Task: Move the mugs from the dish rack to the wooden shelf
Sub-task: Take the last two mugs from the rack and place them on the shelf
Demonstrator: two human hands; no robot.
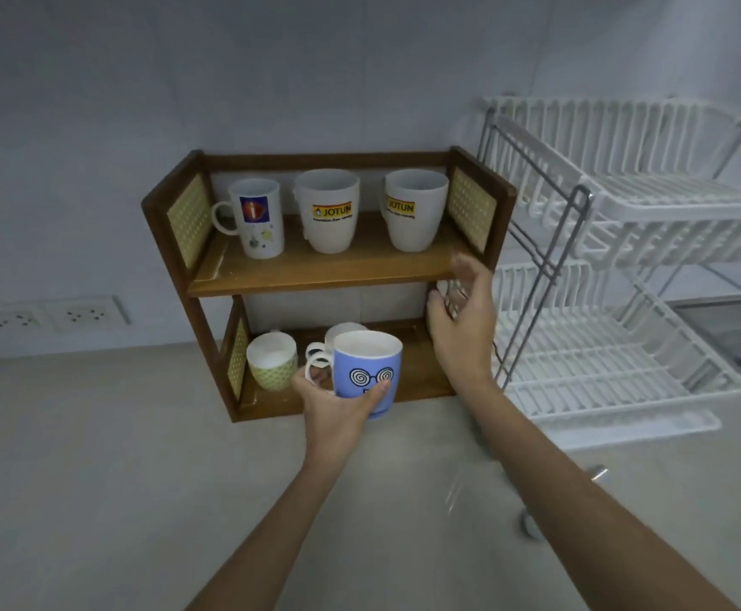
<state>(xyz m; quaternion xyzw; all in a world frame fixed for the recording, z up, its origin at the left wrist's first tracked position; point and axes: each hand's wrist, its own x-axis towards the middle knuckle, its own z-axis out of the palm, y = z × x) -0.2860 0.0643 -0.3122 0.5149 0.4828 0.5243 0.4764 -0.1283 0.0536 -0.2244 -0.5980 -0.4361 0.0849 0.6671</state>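
From the head camera, a two-tier wooden shelf with woven cane side panels stands on a pale countertop against a grey wall. On its upper board sit three upright mugs in a row: a tall white mug with a blue and red square emblem at the left, its handle facing left, then a white Jotun mug in the middle and a second Jotun mug at the right. On the lower board a green patterned cup stands near the left panel, and a white mug stands behind, mostly hidden. The left hand is closed around the lower body of a blue mug with spiral glasses printed on it, thumb pressed on the front; the mug is upright, its white handle pointing left, held at the front edge of the lower board just before the white mug. The right hand is open with fingers spread and holds nothing, its fingertips at the shelf's right side panel; whether they touch the wood cannot be told because of blur. To the right stands a white two-tier dish rack on a metal frame, with no mugs visible on either tier. Wall sockets sit at the far left.
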